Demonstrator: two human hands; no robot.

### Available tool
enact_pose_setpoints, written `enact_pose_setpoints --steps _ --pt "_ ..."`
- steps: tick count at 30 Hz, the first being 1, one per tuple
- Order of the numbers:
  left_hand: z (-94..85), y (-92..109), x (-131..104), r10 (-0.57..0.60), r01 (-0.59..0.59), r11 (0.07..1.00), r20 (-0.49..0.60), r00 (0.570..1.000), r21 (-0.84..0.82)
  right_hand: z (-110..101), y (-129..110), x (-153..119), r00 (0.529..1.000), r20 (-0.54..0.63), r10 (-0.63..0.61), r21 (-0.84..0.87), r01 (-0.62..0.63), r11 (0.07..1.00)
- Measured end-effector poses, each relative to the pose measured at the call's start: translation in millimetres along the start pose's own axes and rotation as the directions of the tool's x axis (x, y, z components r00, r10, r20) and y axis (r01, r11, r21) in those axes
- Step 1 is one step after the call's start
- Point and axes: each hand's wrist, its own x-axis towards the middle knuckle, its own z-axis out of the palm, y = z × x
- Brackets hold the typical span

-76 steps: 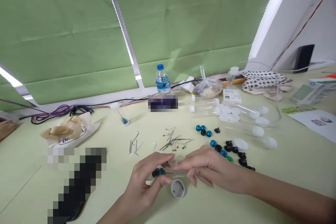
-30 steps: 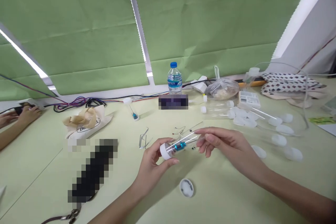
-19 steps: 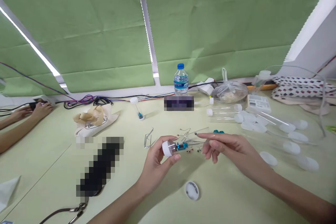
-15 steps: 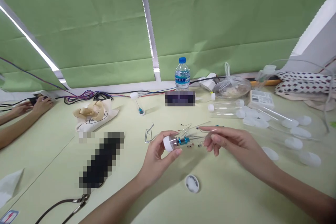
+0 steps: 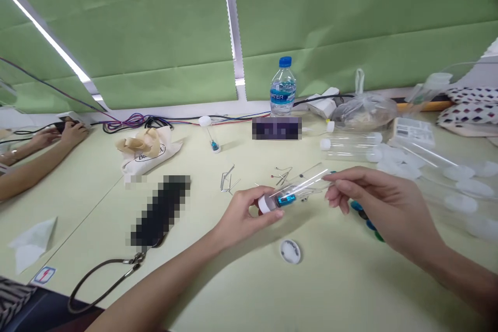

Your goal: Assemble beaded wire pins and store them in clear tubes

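Note:
My left hand [image 5: 249, 212] is closed around the capped end of a clear plastic tube [image 5: 309, 179], which slants up to the right. The tube has a white cap [image 5: 266, 204], and a small blue metallic part [image 5: 287, 200] sits inside near that end. At the tube's far end, my right hand [image 5: 375, 199] pinches what looks like a thin metal rod; its tip is hard to make out. Behind the tube lie several small pins with dark heads [image 5: 283, 175]. Bent hex keys [image 5: 224, 180] are left of them. A white lid [image 5: 290, 251] holding small dark bits lies nearer me.
Several blue and green discs [image 5: 370, 224] lie beneath my right hand. Clear tubes [image 5: 352, 141] and white caps crowd the right side. A similar tube [image 5: 210, 136] stands behind, near a water bottle [image 5: 283, 91]. A cloth pouch [image 5: 150, 153] and another person's hands [image 5: 72, 135] are left.
My left hand has turned the tube so its far end points higher. The view has shifted, uncovering the discs under my right hand. My right fingers stay at the tube's end.

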Motion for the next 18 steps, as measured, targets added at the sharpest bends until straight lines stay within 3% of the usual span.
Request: enact_pose_setpoints --steps 3,5,8,10,14,16,18 --pt "0.2 -4.4 2.0 -0.002 0.002 0.999 0.001 1.0 -0.043 2.8 -1.9 -2.5 0.996 0.085 -0.037 0.001 0.037 0.999" --pt "0.9 -7.4 3.2 -0.027 0.026 0.987 0.0 1.0 -0.158 4.4 -3.8 -2.3 0.989 0.136 -0.063 0.025 0.06 0.998" --pt "2.5 -9.7 4.3 -0.099 0.11 0.917 0.049 0.994 -0.383 -1.1 -6.1 4.6 0.994 0.097 -0.047 -0.02 0.05 0.999" --pt "3.6 -9.9 4.6 -0.131 0.142 0.875 0.056 0.99 -0.463 -12.7 -7.3 13.7 0.999 0.052 0.01 -0.171 -0.001 0.985" --pt "5.7 -9.4 4.4 -0.138 0.128 0.858 0.016 0.99 -0.498 -49.1 -11.5 33.6 0.998 0.002 0.066 -0.562 -0.054 0.825" --pt "6.8 -10.1 4.2 -0.134 0.12 0.845 0.011 0.991 -0.52 -69.3 -13.1 39.0 1.0 -0.015 0.023 -0.705 -0.026 0.709" --pt "7.6 -11.9 4.0 -0.122 0.106 0.834 0.006 0.993 -0.541 -90.1 -9.5 39.5 0.998 -0.024 0.058 -0.806 -0.053 0.59"
